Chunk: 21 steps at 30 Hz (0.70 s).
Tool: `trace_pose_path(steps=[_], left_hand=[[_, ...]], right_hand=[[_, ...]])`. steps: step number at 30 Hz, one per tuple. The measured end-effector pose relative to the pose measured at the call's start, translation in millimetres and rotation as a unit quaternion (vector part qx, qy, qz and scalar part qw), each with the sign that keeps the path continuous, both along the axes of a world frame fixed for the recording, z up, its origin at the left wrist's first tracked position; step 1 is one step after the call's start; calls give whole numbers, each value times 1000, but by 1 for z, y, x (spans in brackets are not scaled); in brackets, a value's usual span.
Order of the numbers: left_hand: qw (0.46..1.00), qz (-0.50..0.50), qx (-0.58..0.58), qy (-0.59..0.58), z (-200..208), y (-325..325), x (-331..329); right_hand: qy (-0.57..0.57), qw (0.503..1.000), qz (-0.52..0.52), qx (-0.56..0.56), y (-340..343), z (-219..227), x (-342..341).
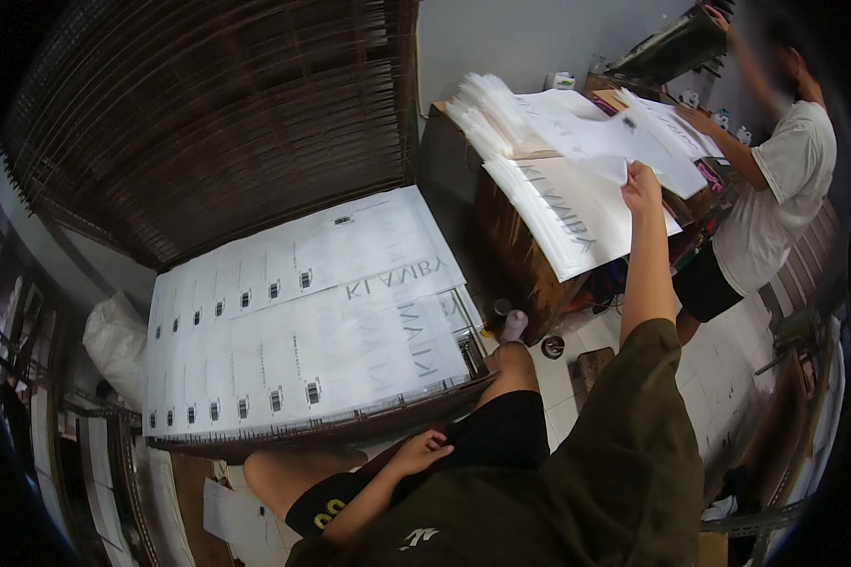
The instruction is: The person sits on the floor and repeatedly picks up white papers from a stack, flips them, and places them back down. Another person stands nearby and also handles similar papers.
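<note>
My right hand reaches out to the bench at the upper right. Its fingers are closed on the near corner of a thin translucent printed sheet, which is lifted and curls there. Below it on the bench lies a stack of printed sheets with large grey lettering. My left hand rests at my lap, above the black shorts, with its fingers loosely bent and holding nothing. To the left, overlapping rows of printed sheets lie on a rack, each with lettering and a small dark block print.
A tall slatted rack rises behind the laid sheets. At the right a person in a pale shirt works at the bench with a raised frame. A pale bottle stands on the floor beside the wooden bench. A white sack sits far left.
</note>
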<state>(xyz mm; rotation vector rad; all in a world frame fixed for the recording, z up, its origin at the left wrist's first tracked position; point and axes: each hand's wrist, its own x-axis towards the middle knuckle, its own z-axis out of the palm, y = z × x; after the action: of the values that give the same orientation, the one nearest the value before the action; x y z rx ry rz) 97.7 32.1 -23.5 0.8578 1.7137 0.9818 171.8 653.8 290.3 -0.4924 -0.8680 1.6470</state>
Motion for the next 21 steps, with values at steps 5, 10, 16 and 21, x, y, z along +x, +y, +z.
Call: trace_pose_path(steps=[5, 10, 16, 21], left_hand=[[991, -32, 115, -58, 90, 18, -2], [947, 16, 154, -281, 177, 66, -50], [878, 87, 336, -328, 308, 63, -151], [865, 41, 359, -349, 328, 6, -211]], right_hand=[[-39, 993, 106, 18, -122, 24, -30], [14, 958, 236, 162, -278, 85, -21], [41, 905, 377, 192, -368, 118, -4], [-17, 900, 405, 161, -383, 113, -57]])
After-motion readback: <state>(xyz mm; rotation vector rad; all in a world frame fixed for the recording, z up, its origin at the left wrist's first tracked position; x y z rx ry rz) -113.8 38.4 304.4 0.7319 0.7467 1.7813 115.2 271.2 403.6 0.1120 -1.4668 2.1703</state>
